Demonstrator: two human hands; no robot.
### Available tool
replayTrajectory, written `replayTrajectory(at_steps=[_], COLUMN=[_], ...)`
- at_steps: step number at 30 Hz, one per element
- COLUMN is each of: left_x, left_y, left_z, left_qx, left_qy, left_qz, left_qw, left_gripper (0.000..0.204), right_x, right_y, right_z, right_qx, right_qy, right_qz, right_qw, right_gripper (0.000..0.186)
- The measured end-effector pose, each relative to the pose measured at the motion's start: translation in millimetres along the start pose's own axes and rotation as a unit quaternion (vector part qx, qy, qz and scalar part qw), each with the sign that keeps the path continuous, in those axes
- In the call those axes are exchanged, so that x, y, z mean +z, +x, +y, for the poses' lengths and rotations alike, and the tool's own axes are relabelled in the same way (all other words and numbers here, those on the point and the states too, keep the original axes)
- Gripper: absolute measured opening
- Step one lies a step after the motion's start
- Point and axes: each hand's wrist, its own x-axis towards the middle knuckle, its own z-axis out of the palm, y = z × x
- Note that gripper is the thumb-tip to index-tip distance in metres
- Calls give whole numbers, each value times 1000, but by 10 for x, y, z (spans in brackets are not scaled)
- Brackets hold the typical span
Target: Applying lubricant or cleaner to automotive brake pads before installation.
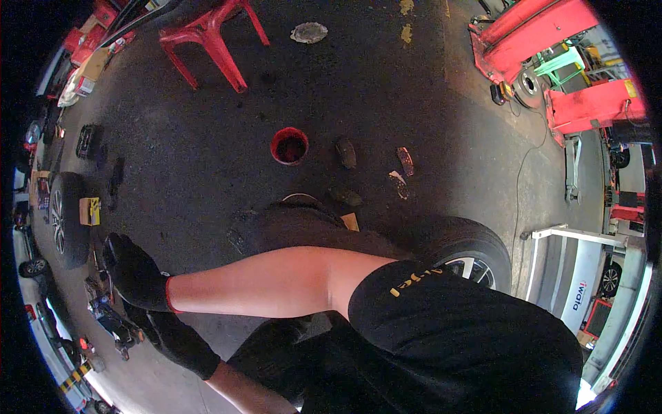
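Both my hands wear black gloves and are close together at the left, low in the head view. My right hand (pixel 136 274) reaches across from the right, its bare forearm level and a red cuff at the wrist. Just below it lies my left hand (pixel 178 345), its fingertips partly covered by the right glove. Next to both is a dark cluster of metal parts or tools (pixel 110 321), whose kind I cannot make out. The dark gloves blend together, so whether the fingers grip anything is hidden.
A wheel (pixel 67 217) stands beyond my hands, with a small yellow box (pixel 89 211) beside it. Another tyre (pixel 476 245) is by my right sleeve. Farther off are a red bucket (pixel 289 146), brake pads (pixel 405 161), a red stool (pixel 214 34) and a red lift (pixel 531 34).
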Motion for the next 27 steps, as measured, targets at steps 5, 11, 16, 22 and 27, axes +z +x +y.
replayTrajectory(at_steps=[5, 11, 16, 22, 27], left_x=[-49, -162, -174, -299, -204], left_y=[-178, -187, -1, 7, -181], left_z=[-190, -296, -326, -107, -603], left_qx=[-132, -37, 113, -29, 36], left_qy=[-187, 3, 260, 99, 241], left_qz=[13, -43, -51, 21, -58], left_qw=[973, 998, 958, 994, 968], left_gripper=[37, 40, 43, 44, 46], right_x=[-176, -138, 37, 66, 125], right_y=[-6, -58, 59, -97, 54], right_z=[-212, -245, 6, -151, -13], right_qx=[-4, -34, -55, -6, -31], right_qy=[36, 44, 34, 65, 58], right_qz=[-54, -23, 27, -21, 54], right_qw=[998, 998, 998, 998, 996], right_gripper=[51, 47, 46, 43, 40])
